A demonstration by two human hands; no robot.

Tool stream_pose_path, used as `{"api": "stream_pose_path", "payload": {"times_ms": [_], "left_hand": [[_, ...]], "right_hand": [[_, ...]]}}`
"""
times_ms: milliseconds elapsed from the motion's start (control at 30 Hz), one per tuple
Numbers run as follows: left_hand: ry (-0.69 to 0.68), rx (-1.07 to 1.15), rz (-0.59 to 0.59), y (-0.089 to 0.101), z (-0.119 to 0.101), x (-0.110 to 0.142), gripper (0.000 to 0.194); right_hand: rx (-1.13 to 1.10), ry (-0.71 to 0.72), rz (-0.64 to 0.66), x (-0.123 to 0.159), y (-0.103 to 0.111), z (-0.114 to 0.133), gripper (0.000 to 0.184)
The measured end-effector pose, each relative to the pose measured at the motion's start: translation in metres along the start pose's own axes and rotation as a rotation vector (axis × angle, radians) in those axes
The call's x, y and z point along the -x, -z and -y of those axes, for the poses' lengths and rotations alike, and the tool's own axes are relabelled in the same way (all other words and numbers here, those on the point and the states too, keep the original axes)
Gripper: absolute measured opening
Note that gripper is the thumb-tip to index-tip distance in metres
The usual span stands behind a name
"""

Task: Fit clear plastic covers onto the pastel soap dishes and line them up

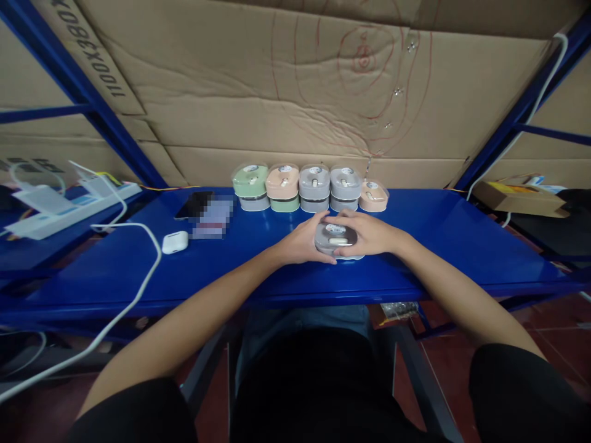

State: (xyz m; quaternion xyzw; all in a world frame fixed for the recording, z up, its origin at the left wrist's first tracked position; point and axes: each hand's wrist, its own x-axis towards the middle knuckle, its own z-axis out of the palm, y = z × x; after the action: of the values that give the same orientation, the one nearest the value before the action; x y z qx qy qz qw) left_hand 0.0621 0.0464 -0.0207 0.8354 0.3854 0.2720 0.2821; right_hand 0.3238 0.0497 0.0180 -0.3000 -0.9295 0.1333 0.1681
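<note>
Both hands close around a grey lidded plastic container (336, 239) near the front edge of the blue steel desk (443, 246), about midway along it. The left hand (301, 242) cups the container's left side, and the right hand (369, 234) lies over its right side. Each grip is narrow and holds the container between them, with the fingertips (325, 218) of the two hands almost meeting at its far side. The lid shows a round label and a small cream clip, and a paler layer peeks out beneath it.

Just beyond the hands, a row of lidded containers (295, 187) stands on the desk: green over grey, peach over green, then two grey stacks, with a single peach container (373, 196) at the right end. A cardboard sheet (295, 80) rises behind them. Left of the row lie a dark smartphone (194, 205) and a blurred flat package (212, 216). Nearer the left hand sits a white earbud case (175, 242). A white cable (143, 271) curves past it from a white power strip (69, 210).
</note>
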Motion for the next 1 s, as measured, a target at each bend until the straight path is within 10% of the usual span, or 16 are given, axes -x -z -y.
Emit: {"api": "stream_pose_path", "payload": {"times_ms": [167, 367, 567, 767, 1000], "left_hand": [[-0.072, -0.102, 0.009, 0.01, -0.002, 0.003, 0.118], [0.071, -0.333, 0.023, 0.045, 0.001, 0.008, 0.116], [-0.061, -0.342, -0.084, 0.045, -0.01, 0.01, 0.099], [-0.304, -0.341, -0.24, 0.024, -0.022, 0.012, 0.039], [-0.457, -0.501, -0.075, 0.003, -0.035, 0.019, 0.036]], "right_hand": [[-0.02, 0.0, -0.083, -0.004, 0.007, -0.001, 0.076], [0.205, -0.405, -0.582, 0.01, 0.037, -0.061, 0.078], [0.249, -0.439, -0.218, 0.021, 0.042, -0.097, 0.093], [0.409, -0.799, -0.386, 0.013, 0.049, -0.067, 0.087], [0.397, -0.903, 0.104, 0.022, 0.058, -0.05, 0.102]]}}
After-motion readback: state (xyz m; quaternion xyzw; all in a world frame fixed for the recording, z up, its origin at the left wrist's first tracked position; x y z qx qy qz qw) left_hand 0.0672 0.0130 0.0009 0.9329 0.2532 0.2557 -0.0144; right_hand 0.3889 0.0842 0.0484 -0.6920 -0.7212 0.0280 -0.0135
